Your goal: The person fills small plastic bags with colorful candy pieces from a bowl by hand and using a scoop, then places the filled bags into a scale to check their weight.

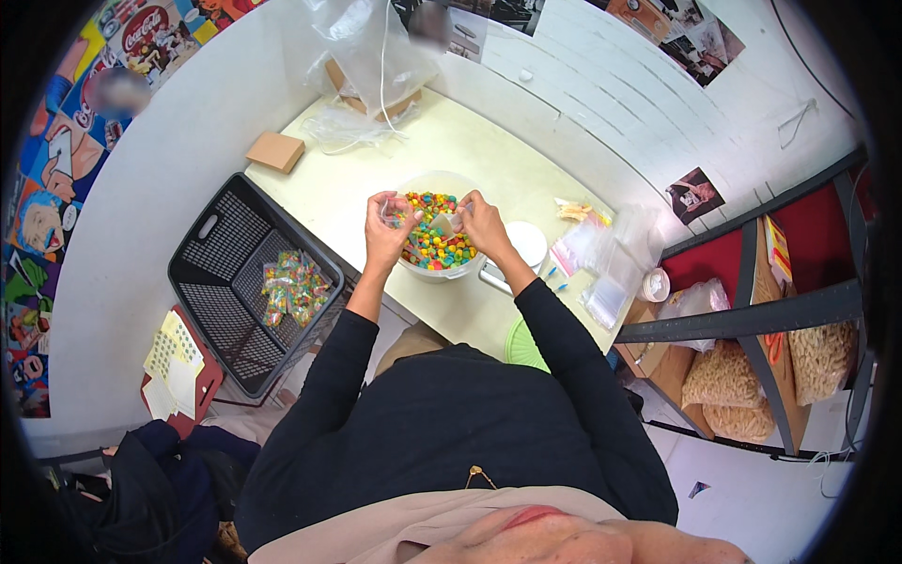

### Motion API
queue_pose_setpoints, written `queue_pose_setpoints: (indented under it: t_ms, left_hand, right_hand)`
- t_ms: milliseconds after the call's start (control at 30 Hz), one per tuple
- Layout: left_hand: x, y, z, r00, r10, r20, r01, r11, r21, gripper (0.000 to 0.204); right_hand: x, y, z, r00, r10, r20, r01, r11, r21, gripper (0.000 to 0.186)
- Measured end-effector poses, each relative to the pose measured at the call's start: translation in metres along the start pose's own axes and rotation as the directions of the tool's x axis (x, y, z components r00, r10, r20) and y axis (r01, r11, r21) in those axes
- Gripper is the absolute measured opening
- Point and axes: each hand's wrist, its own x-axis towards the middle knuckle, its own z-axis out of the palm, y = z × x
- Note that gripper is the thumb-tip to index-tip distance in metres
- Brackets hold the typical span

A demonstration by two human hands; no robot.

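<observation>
A translucent white bowl (442, 180) stands on the table in front of me, filled with small round candies (451, 252) in yellow, red, green and blue. Over its left side, my left hand (385, 230) has its fingers closed round a small clear plastic bag (395, 209). At the bowl's right side, my right hand (482, 226) is closed on a small pale scoop (443, 224), which reaches in over the candies. The exact shape of the scoop is partly hidden by my fingers.
A black crate (202, 273) at left holds several filled candy bags (293, 287). Right of the bowl are a round white lid (526, 242) and clear plastic bags (601, 252). A brown box (275, 151) sits at the table's far left corner. Shelves (752, 320) stand at right.
</observation>
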Motion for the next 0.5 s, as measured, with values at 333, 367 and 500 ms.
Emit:
queue_pose_setpoints:
  t_ms: [333, 367, 500]
  left_hand:
    - [0.0, -0.005, -0.002, 1.0, -0.01, 0.027, 0.011, 0.999, -0.034, 0.056]
    - [-0.001, -0.004, -0.002, 1.0, -0.01, 0.027, 0.011, 0.999, -0.044, 0.056]
    - [-0.001, -0.003, -0.001, 1.0, 0.008, 0.03, -0.009, 1.0, 0.026, 0.057]
  right_hand:
    - [0.018, 0.01, 0.006, 0.943, 0.328, 0.06, -0.324, 0.858, 0.399, 0.019]
    - [0.019, 0.011, 0.006, 0.939, 0.338, 0.064, -0.333, 0.847, 0.414, 0.019]
    - [0.022, 0.016, 0.006, 0.933, 0.347, 0.097, -0.349, 0.803, 0.483, 0.021]
